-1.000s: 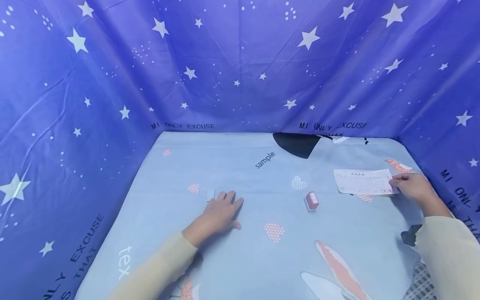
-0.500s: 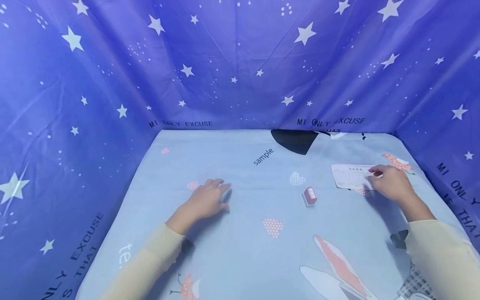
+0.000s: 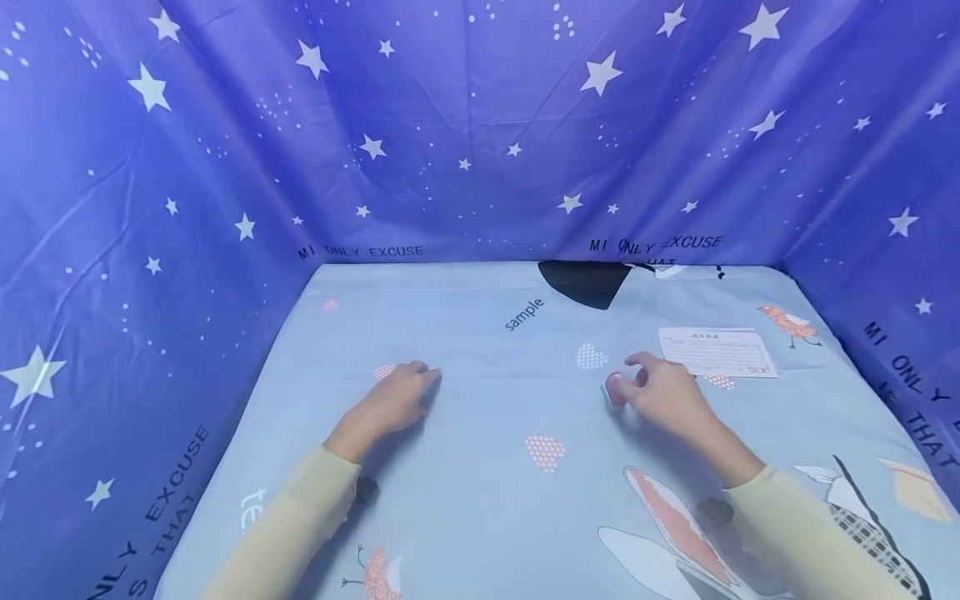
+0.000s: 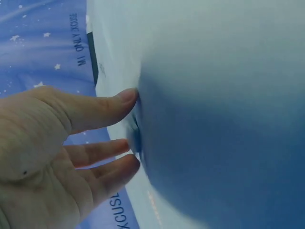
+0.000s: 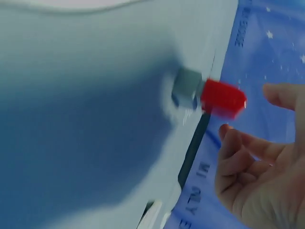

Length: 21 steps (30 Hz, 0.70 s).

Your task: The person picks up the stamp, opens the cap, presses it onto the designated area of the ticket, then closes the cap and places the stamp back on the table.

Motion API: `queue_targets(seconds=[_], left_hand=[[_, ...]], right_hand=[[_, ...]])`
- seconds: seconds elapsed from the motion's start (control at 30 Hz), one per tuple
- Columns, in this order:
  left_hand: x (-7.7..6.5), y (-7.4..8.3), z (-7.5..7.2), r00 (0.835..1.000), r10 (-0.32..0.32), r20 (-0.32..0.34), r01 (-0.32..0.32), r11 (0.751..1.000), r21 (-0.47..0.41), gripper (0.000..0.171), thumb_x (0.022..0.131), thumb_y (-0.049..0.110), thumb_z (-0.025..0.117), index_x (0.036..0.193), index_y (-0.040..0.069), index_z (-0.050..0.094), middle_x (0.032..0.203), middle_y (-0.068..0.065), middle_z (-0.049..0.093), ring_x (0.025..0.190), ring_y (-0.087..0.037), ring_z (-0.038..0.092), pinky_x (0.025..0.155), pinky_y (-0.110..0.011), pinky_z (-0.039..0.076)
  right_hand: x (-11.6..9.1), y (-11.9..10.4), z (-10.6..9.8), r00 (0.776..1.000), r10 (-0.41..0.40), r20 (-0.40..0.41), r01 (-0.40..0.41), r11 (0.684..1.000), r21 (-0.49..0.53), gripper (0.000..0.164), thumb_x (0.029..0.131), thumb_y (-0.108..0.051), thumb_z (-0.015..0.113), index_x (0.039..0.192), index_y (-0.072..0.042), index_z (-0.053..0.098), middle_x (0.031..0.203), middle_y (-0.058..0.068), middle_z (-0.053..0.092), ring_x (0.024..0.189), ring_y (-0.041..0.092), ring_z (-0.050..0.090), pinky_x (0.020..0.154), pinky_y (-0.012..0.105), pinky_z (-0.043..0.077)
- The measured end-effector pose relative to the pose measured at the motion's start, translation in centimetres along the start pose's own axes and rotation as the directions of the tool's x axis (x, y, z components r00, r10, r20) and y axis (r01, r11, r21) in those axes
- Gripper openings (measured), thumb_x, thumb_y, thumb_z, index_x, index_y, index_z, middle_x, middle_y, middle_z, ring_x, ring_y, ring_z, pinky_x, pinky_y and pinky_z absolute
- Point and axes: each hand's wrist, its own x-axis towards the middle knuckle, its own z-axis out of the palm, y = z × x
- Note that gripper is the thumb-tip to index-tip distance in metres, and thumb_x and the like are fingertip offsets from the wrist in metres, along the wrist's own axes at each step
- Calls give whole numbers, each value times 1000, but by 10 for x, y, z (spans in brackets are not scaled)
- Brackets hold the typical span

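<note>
In the head view a small red stamp [image 3: 616, 390] with a pale base stands right of the middle of the cloth-covered table. My right hand [image 3: 667, 400] is right at it, thumb and index finger partly hiding it. From the right wrist, the red handle [image 5: 223, 98] shows just past the parted fingertips, with space between thumb and fingers. My left hand [image 3: 390, 404] is low over the cloth at left of middle, fingers loosely bent. In the left wrist view its thumb and fingers are apart, and a small bluish shape [image 4: 135, 136] shows between them, too blurred to name.
A printed paper slip [image 3: 720, 353] lies flat on the cloth behind and right of my right hand. The pale blue tablecloth [image 3: 480, 517] bears printed rabbits, birds and hearts. A purple star-patterned curtain [image 3: 465, 100] closes off the back and both sides.
My right hand has let go of the paper slip, which now lies flat, and has moved left to the stamp. My left hand has shifted left; the small pale square beside it is now out of sight.
</note>
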Motion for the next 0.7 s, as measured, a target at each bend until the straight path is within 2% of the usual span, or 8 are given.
queue_targets(seconds=[0.07,0.2,0.3,0.43,0.57,0.6,0.63,0.7], left_hand=[[1,-3,2,999,10,-32,-11,1000,-9,51,88,3,74,135,-6,58,127,-25,61,119,-41,57,103,-50,46],[3,-9,8,996,9,-92,-13,999,-36,38,88,5,75,124,-5,65,116,-20,66,111,-38,62,96,-47,50],[6,-12,13,993,-5,-119,-2,998,-58,26,88,6,76,112,0,70,106,-15,68,103,-35,64,90,-46,52],[10,-13,14,991,-35,-131,23,996,-89,16,86,8,79,99,4,72,97,-10,68,97,-30,64,86,-43,53],[12,-13,13,990,-45,-135,34,996,-83,12,82,7,82,90,4,74,93,-9,67,94,-29,64,84,-41,53],[12,-12,13,989,-43,-138,33,997,-74,11,81,6,82,89,4,74,93,-9,67,93,-30,64,84,-41,53],[12,-12,14,989,-41,-141,32,997,-64,10,82,6,81,88,4,73,91,-9,67,91,-29,64,83,-41,54],[11,-7,15,987,-43,-155,32,997,-72,14,83,5,80,96,3,74,97,-11,68,96,-30,65,87,-41,54]], right_hand=[[1,-7,7,1000,-16,9,16,1000,-25,52,93,-38,66,127,2,62,82,8,65,75,25,59,70,43,48],[5,-13,17,998,-63,13,63,995,-71,38,92,-26,65,118,3,67,83,9,68,76,26,60,73,48,51],[6,-15,19,999,-49,17,50,998,-48,31,92,-23,66,111,1,71,87,9,70,77,25,61,73,46,52],[5,-23,16,997,-4,73,-4,994,113,31,90,-22,69,112,0,71,83,6,71,73,20,62,67,36,51],[3,-37,14,992,10,125,-46,956,291,34,89,-17,70,115,4,69,79,6,71,69,22,68,62,33,52],[2,-40,15,991,12,135,-56,943,328,34,89,-17,70,116,5,68,80,7,71,70,23,69,62,32,53],[2,-43,15,988,17,155,-77,920,385,35,90,-15,70,118,7,67,82,8,71,71,26,71,63,33,55],[1,-47,17,980,21,198,-117,863,491,37,91,-13,69,121,9,64,87,11,72,76,29,72,67,34,58]])
